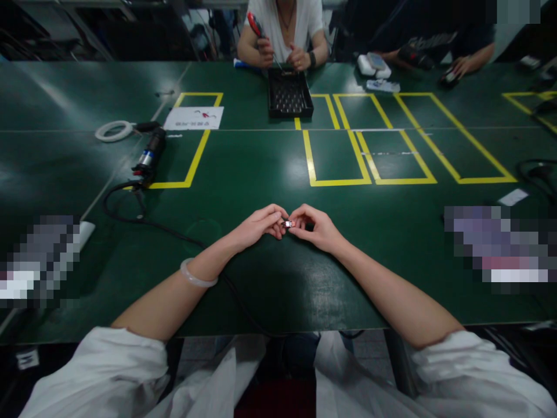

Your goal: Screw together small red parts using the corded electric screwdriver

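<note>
Pinching a small, shiny part (pixel 288 224) between thumb and fingertips of the right hand (pixel 319 228), and clasping its other end in the fingertips of the left hand (pixel 261 226). Grasping that one part with each grip, curling fingers closely enough to hide much of it. Holding the part over the near half of the tabletop (pixel 256 168), about midway across, well apart from the driver (pixel 150 152). Wearing a pale bangle (pixel 198 274) on the left wrist. Having the driver beyond and to the left, trailing a black cord (pixel 167 227) back under the left forearm, near a white coil (pixel 114 131) and a white sheet (pixel 187 119). Facing yellow tape (pixel 198 158) outlines beyond the hands and, at the far edge, a person (pixel 304 26) holding a red tool (pixel 255 24) above a black tray (pixel 290 114).
</note>
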Demonstrator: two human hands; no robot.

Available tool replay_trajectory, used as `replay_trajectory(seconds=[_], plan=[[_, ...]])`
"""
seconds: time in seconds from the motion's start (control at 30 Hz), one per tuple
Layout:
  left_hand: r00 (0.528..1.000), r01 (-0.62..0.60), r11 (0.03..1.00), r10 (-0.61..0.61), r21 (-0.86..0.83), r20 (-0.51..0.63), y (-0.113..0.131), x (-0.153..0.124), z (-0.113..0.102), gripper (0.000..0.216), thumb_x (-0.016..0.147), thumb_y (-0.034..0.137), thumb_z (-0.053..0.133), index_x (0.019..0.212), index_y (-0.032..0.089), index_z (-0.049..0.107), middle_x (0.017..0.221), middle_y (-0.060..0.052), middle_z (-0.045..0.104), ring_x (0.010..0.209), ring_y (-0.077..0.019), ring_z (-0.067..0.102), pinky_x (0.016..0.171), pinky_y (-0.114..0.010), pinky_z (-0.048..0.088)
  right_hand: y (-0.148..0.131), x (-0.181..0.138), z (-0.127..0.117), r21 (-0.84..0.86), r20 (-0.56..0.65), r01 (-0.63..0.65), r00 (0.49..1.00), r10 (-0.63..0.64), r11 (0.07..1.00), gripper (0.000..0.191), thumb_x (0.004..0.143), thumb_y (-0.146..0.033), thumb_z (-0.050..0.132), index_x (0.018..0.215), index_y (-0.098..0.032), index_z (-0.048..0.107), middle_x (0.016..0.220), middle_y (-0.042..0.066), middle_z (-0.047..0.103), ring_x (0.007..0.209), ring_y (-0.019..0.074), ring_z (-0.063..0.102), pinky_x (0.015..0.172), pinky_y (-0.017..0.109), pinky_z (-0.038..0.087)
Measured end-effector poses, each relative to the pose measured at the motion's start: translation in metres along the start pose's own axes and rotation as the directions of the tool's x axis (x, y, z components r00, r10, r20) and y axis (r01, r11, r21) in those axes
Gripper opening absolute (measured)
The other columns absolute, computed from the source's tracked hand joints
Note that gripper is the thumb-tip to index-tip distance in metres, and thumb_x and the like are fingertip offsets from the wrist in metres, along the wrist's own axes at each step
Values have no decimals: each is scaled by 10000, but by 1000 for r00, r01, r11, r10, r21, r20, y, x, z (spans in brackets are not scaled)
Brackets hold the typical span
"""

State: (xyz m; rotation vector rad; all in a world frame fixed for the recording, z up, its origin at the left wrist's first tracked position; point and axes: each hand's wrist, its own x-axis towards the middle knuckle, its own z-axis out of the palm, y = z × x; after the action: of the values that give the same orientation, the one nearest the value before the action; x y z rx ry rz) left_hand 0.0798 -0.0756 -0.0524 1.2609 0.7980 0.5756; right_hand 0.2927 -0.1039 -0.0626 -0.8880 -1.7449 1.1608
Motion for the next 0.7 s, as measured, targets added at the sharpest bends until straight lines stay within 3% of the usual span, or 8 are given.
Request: replay_trajectory(seconds=[0.13, 0.4, 0.57, 0.7], plan=[[1000, 1, 1000, -1, 28, 16, 1, 0, 0, 381, 923, 489, 575, 971, 111, 566, 798, -57, 630, 706, -133, 617, 721, -282, 514, 1, 1, 0, -22, -14, 24, 1000, -24, 999, 165, 847, -290, 684, 960, -191, 614, 837, 13, 613, 693, 126, 579, 613, 264, 468], [999, -33, 985, 27, 167, 40, 9, -2, 6, 348, 859, 433, 676, 964, 120, 567, 788, -29, 619, 695, -115, 594, 700, -255, 489, 0, 1, 1, -103, -24, 46, 999, -48, 994, 156, 858, -292, 672, 973, -205, 611, 859, 12, 602, 702, 125, 568, 622, 263, 467], [999, -46, 989, 42, 140, 31, 9, -3, 8, 344, 851, 420, 675, 977, 130, 540, 798, -25, 611, 698, -115, 597, 689, -251, 483, 2, 0, 1, -44, -22, -45, 999, 44, 998, 235, 888, -366, 653, 1046, -207, 583, 833, 5, 641, 696, 125, 579, 629, 254, 465], [998, -68, 987, 66, 147, 17, 8, -4, 10, 338, 824, 375, 712, 966, 130, 526, 786, -15, 600, 701, -111, 584, 678, -242, 471, 4, 0, -1, -3, 1, -96, 995, 96, 995, 232, 945, -421, 575, 984, -194, 595, 799, 6, 653, 689, 126, 593, 661, 261, 471]])
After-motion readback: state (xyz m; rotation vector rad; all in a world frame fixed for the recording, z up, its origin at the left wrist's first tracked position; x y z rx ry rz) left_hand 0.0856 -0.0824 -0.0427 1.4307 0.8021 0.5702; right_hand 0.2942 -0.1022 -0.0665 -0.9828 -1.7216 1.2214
